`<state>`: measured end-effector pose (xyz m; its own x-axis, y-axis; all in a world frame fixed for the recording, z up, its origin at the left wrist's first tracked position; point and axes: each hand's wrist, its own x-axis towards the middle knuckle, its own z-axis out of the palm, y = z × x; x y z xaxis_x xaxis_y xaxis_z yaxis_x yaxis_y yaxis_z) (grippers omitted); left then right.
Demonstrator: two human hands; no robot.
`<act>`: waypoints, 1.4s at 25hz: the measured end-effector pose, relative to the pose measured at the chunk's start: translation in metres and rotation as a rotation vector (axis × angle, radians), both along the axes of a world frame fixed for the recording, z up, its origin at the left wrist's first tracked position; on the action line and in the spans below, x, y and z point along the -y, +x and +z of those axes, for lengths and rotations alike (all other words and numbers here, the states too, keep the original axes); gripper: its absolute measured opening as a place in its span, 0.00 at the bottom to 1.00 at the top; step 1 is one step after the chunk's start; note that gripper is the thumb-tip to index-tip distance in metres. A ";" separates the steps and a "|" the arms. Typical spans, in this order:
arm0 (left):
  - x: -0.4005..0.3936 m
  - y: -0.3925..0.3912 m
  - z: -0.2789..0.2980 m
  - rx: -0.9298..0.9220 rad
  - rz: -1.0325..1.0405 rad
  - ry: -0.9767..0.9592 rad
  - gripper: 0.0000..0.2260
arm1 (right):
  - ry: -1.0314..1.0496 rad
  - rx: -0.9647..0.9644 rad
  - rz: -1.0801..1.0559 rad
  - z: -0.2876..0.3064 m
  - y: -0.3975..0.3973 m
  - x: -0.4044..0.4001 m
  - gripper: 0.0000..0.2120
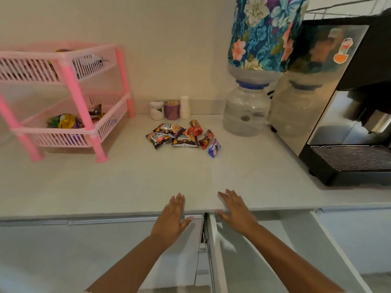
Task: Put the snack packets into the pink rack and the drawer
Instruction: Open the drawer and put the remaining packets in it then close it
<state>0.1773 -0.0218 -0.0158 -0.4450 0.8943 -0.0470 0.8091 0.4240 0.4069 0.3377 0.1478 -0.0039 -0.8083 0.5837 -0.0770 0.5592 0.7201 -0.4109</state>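
Hovering at tabletop [127, 187] edge: left hand [171, 220], right hand [237, 214], grips spread, empty; snack packets [184, 137] beyond, awaiting pickup.

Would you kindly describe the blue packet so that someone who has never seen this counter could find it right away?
Start at the water dispenser with the floral-covered bottle at the back of the white counter. To its left and a little nearer lies a loose pile of snack packets. The blue packet sits at the pile's nearest right end, the only blue-and-white one beside red and dark brown wrappers.

Pink rack [69, 66], floral bottle cover [264, 32]
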 end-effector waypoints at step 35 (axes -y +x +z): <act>-0.183 -0.309 -0.026 0.001 0.360 0.346 0.32 | 0.284 -0.125 -0.486 -0.026 -0.230 -0.145 0.21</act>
